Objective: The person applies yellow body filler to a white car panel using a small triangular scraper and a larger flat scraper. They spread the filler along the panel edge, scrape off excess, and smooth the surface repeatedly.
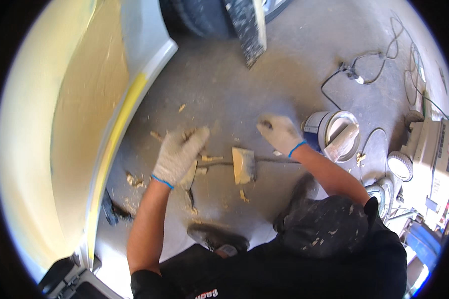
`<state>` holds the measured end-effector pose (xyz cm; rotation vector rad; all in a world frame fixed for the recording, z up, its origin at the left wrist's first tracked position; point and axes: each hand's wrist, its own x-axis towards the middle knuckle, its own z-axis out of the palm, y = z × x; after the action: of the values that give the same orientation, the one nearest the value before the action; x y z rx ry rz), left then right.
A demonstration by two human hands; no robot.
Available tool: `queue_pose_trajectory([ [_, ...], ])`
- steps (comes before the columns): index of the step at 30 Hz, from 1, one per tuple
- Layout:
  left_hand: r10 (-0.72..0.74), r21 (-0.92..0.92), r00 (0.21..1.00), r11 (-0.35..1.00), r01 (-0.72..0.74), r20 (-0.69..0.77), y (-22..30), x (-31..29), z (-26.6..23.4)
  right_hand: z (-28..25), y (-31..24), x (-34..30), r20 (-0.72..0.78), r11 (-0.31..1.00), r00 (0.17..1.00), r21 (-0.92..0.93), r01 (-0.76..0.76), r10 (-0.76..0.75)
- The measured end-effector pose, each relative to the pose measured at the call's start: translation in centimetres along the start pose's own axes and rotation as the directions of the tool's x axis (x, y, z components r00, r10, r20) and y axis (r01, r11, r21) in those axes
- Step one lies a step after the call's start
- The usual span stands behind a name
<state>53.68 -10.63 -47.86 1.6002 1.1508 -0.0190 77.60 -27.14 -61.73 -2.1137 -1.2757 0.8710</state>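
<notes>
My left hand (pixel 177 155), in a pale knit glove with a blue cuff, hovers over the floor with thumb and fingers apart and nothing seen in them. Just below it lies a flat, putty-smeared piece (pixel 188 179), partly covered by the hand. My right hand (pixel 280 133), gloved likewise, is raised with its fingers partly bent and a dark stain at the tips; its grip is unclear. Between the hands a flat rectangular plate with yellow filler (pixel 243 167) rests on the floor. Close to the right wrist stands a round can (pixel 318 124), with a whitish flat piece (pixel 342 142) across its top.
A vehicle panel (pixel 92 99) with tan and yellow filler curves along the left. A tire (pixel 197 17) and a paint-spattered board (pixel 247 35) are at the far side. Cables (pixel 379 55) and a white wheeled machine (pixel 426 164) lie right. Filler scraps (pixel 133 180) litter the concrete floor.
</notes>
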Motion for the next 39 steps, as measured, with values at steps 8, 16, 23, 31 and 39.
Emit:
queue_pose_trajectory([
  [8,0.063,-0.057,0.998,0.996,-0.062,0.022,1.3,1.3,2.6,-15.2,-10.1,12.6,-0.444,0.984,0.879,-0.127,0.128,-0.172],
  [16,0.123,-0.055,0.992,0.991,-0.122,0.005,0.4,1.7,1.6,-16.4,-6.9,11.6,-0.45,0.915,0.799,-0.251,0.314,-0.398],
  [23,-0.02,-0.113,0.999,0.993,0.023,0.029,-2.3,7.9,-0.4,-28.2,0.9,3.1,-0.419,0.892,0.887,-0.452,-0.02,-0.192],
  [31,-0.076,-0.183,0.979,0.977,0.11,0.188,-1.9,11.5,5.5,-31.0,15.1,-24.3,-0.617,0.764,0.694,-0.223,-0.605,0.37],
  [39,-0.032,0.157,0.87,0.986,-0.052,0.491,3.8,8.3,18.7,-15.3,18.5,-54.2,-0.485,0.373,0.278,0.111,-0.921,0.829],
])
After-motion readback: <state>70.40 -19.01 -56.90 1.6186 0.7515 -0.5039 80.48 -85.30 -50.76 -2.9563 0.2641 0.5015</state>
